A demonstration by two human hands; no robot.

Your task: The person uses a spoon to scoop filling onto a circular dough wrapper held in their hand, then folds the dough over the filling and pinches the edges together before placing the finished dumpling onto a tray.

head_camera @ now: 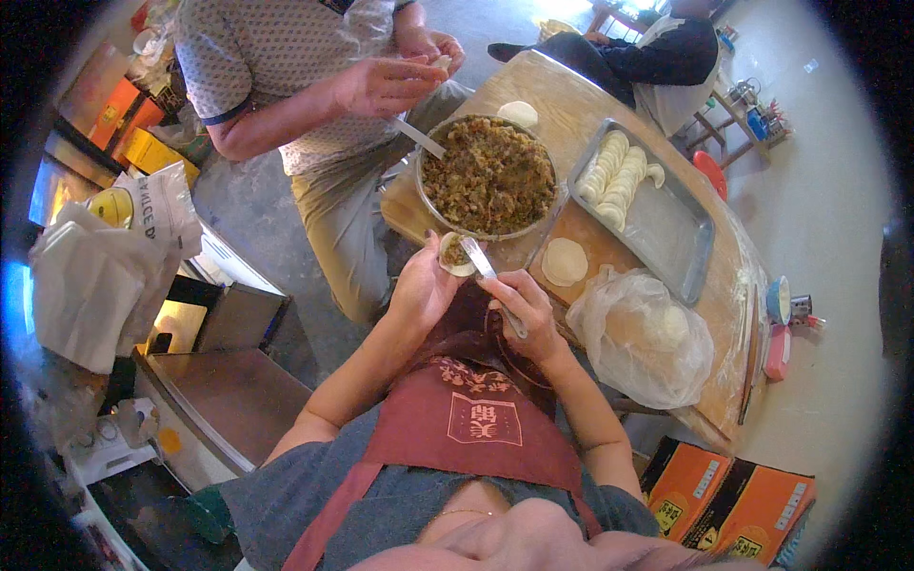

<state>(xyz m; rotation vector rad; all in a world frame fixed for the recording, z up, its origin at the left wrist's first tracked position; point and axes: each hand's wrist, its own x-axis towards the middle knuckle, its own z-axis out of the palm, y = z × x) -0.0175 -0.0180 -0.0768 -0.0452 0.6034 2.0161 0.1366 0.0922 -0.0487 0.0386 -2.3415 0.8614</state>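
On my left hand (pixel 428 282) lies a round dumpling wrapper (pixel 457 268) with chopped filling in its middle. My right hand (pixel 527 314) grips a metal spreader (pixel 478 258), whose flat blade touches the filling. Just beyond my hands is a large round bowl (pixel 421 193) heaped with chopped filling (pixel 493 175); another flat utensil (pixel 421 138) leans in it at the left. Stacked wrappers (pixel 564 262) lie on the wooden table right of my hands, and one more wrapper pile (pixel 518 113) is behind the bowl. A metal tray (pixel 675 250) holds rows of folded dumplings (pixel 614 178).
A clear plastic bag (pixel 607 335) with dough in it lies near the table's front edge. A rolling pin (pixel 748 357) rests at the floury right edge of the table (pixel 721 357). Across the bowl, a co-worker's hands (pixel 400 82) hold a small piece; another person (pixel 657 57) sits farther back.
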